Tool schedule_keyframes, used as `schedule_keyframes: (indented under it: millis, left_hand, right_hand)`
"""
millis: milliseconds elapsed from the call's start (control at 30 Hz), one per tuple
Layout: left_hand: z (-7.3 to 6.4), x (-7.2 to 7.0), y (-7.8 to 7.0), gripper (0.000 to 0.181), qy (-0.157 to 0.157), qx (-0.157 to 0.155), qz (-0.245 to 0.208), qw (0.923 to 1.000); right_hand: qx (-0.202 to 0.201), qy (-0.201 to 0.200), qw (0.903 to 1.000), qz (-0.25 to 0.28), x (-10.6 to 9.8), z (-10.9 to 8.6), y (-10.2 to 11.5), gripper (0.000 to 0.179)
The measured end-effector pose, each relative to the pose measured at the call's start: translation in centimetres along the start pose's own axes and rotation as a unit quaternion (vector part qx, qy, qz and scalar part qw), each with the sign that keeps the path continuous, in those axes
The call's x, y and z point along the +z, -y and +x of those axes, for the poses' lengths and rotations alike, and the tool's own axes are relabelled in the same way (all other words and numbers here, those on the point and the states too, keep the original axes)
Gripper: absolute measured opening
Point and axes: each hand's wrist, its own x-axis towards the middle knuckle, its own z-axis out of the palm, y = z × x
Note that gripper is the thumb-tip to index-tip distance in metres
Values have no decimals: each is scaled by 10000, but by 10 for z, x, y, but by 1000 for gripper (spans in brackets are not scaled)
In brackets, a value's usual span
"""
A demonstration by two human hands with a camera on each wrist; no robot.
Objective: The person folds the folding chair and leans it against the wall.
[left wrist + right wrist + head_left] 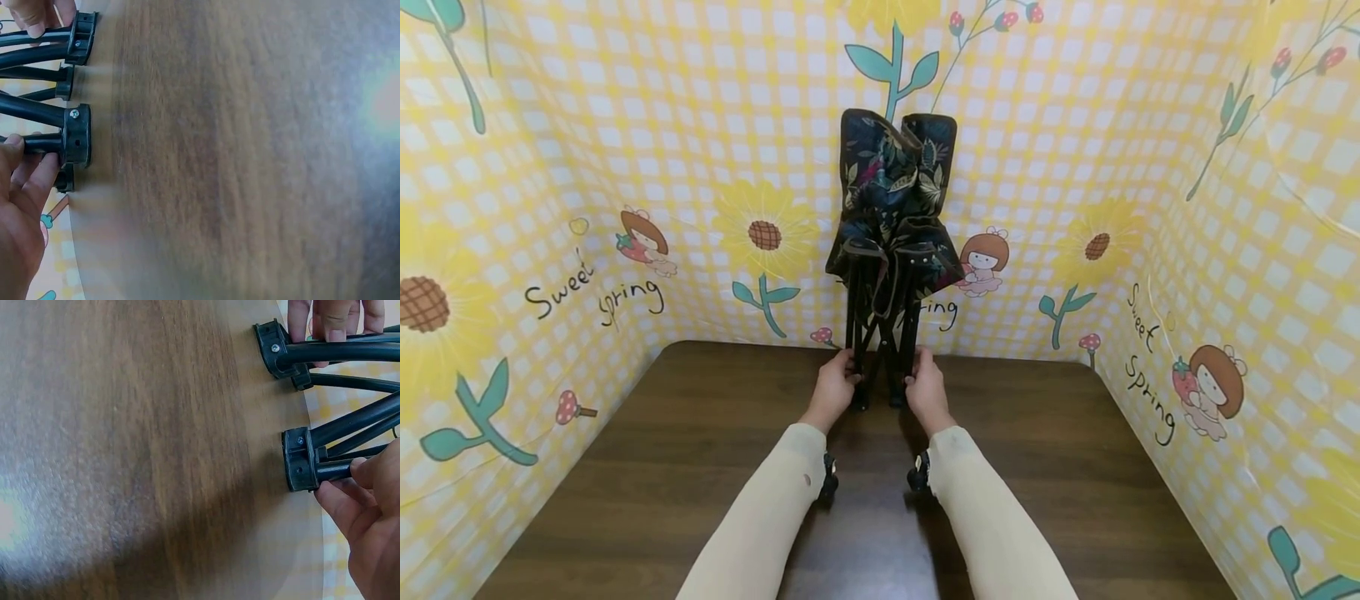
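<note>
A folding chair (887,183) with dark floral fabric and black tube legs stands upright, mostly folded, toward the far edge of the table. My left hand (832,387) pinches a left leg low down, just above its black plastic foot (77,134). On the other side my right hand (929,387) pinches a right leg near its foot (299,459), thumb and fingers round the tube. In both wrist views the feet sit close together, with the legs crossing above them. The fabric seat and back hang bunched between the frame tubes.
A brown wooden table (700,500) lies under the chair and my forearms. Yellow checked cloth (760,108) with printed flowers and figures walls the back and both sides, right behind the chair. Small dark cameras sit at both wrists.
</note>
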Motion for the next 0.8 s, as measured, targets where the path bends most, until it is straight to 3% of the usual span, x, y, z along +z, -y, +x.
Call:
schedule_keyframes:
  millis: [333, 667, 733, 800]
  left_hand:
    - [-1, -4, -9, 42, -114, -171, -143, 9997]
    - [-1, -4, -7, 38, -278, -317, -268, 9988]
    - [-2, -3, -8, 40, -244, -328, -376, 9985]
    - [-2, -5, -7, 44, -11, -408, -549, 9977]
  right_hand:
    - [114, 238, 9990, -362, -3, 6, 4, 53]
    - [194, 557, 9958, -697, -6, 4, 7, 59]
    - [245, 597, 9954, -708, -7, 3, 5, 60]
    - [245, 628, 9952, -712, -9, 2, 4, 60]
